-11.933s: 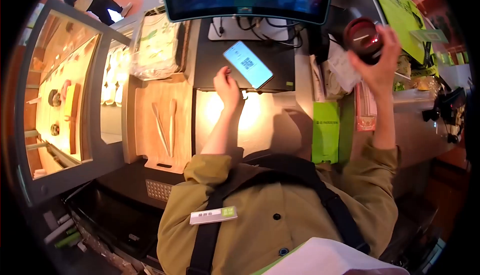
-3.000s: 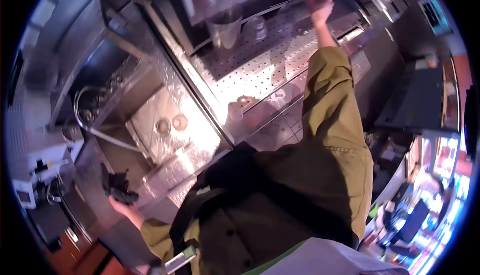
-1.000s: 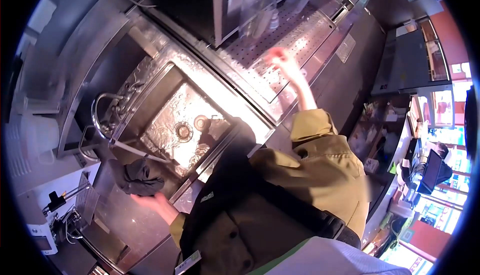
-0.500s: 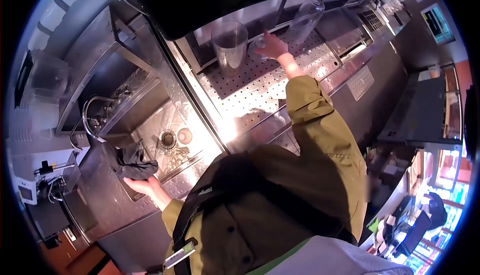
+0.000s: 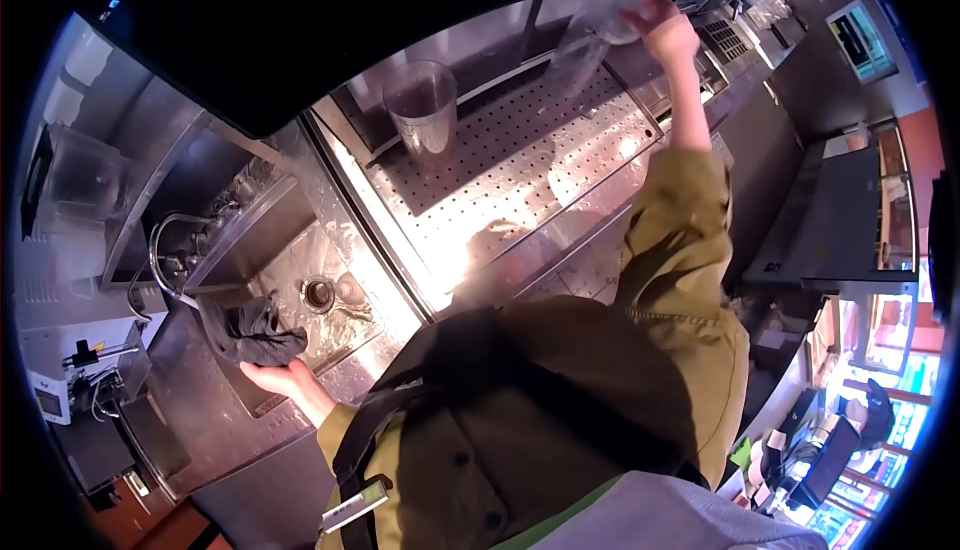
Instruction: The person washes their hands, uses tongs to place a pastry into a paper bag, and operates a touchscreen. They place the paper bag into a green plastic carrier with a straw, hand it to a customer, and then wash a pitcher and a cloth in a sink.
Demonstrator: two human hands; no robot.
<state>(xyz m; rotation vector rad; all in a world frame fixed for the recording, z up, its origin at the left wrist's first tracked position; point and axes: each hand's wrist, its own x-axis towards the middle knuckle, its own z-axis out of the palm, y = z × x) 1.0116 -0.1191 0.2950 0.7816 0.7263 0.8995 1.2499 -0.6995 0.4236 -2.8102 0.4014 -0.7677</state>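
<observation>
My left hand (image 5: 285, 382) holds a bunched dark grey cloth (image 5: 258, 332) from below, over the counter beside the sink. My right hand (image 5: 668, 32), arm stretched far out, has its fingers closed on a small clear cup (image 5: 618, 18). In this view that cup overlaps the mouth of a tall clear container (image 5: 578, 62) standing at the back of the perforated metal drain board. A second tall clear container (image 5: 422, 110) stands upright on the left part of the same drain board (image 5: 500, 165).
Left of the drain board lies a steel sink (image 5: 345, 240) with a round drain (image 5: 318, 294) and a curved faucet (image 5: 160, 240). A raised metal edge (image 5: 365, 205) divides sink and board. Overhead, a dark panel (image 5: 300, 20) hangs low. A vented grille (image 5: 722, 42) lies at the far right.
My right hand has moved up and right, from the small cup on the drain board to the far tall container, taking the cup along. My left hand keeps the cloth in nearly the same place.
</observation>
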